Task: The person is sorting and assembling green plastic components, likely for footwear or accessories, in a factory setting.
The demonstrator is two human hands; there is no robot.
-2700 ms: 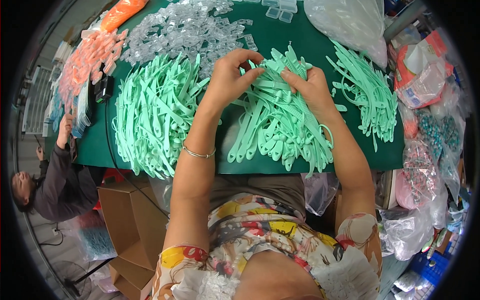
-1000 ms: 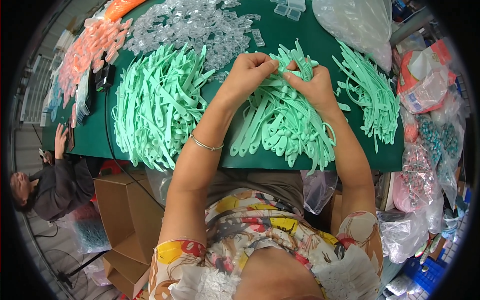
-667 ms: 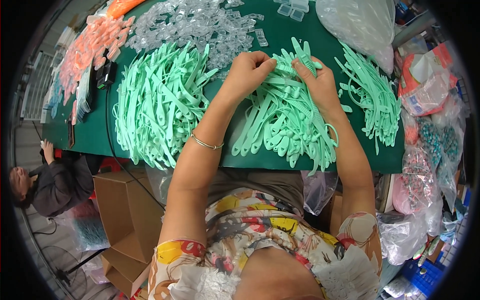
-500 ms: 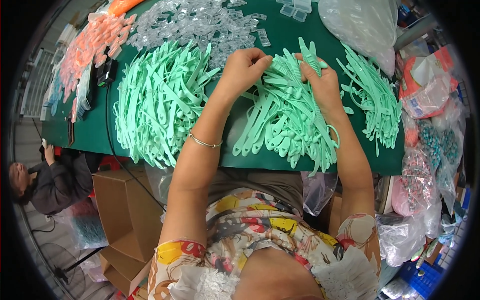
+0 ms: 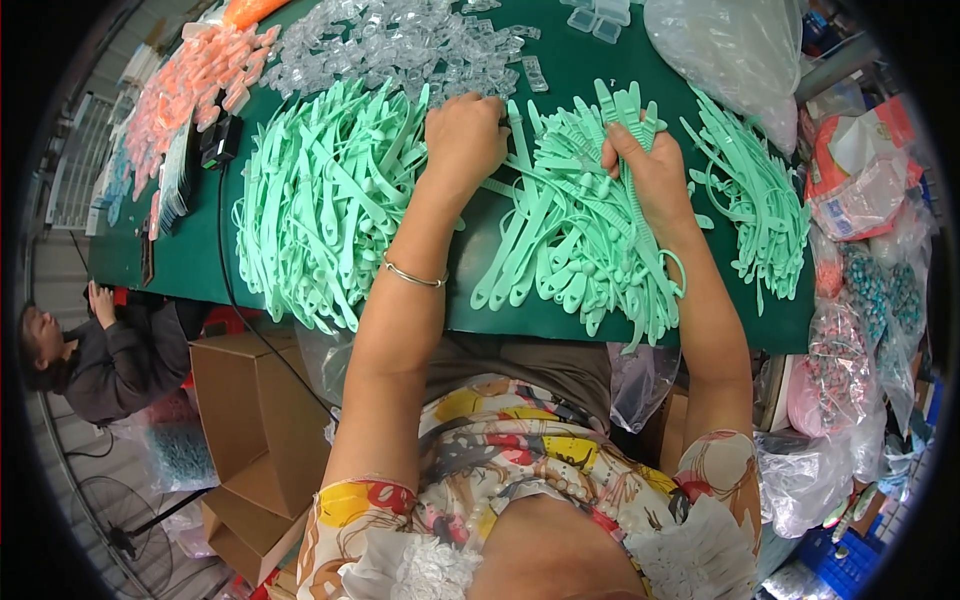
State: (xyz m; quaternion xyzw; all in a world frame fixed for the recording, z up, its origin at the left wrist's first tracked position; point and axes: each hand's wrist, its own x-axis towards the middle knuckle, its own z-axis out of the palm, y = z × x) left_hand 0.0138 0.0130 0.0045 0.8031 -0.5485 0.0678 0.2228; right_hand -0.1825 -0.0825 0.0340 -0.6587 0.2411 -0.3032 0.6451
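My right hand [image 5: 655, 180] is closed round a few ridged mint-green plastic straps [image 5: 628, 108], thumb across them, above the middle heap of the same straps [image 5: 575, 250]. My left hand [image 5: 465, 145] is curled with its knuckles up, between that heap and the large left heap of green straps [image 5: 320, 210]. Its fingertips are hidden, so anything it holds cannot be made out. A smaller bundle of green straps [image 5: 750, 200] lies to the right of my right hand.
Clear plastic pieces [image 5: 385, 50] are scattered behind the left heap. Orange pieces [image 5: 205, 75] and a black device [image 5: 220, 142] with a cable lie at the left. A clear bag [image 5: 725, 50] sits at the far right. Another person [image 5: 125, 355] and cardboard boxes [image 5: 245, 420] are at the left.
My left hand has moved left, away from the middle heap and my right hand, and its fingers have turned downward. My right hand keeps hold of straps in nearly the same place.
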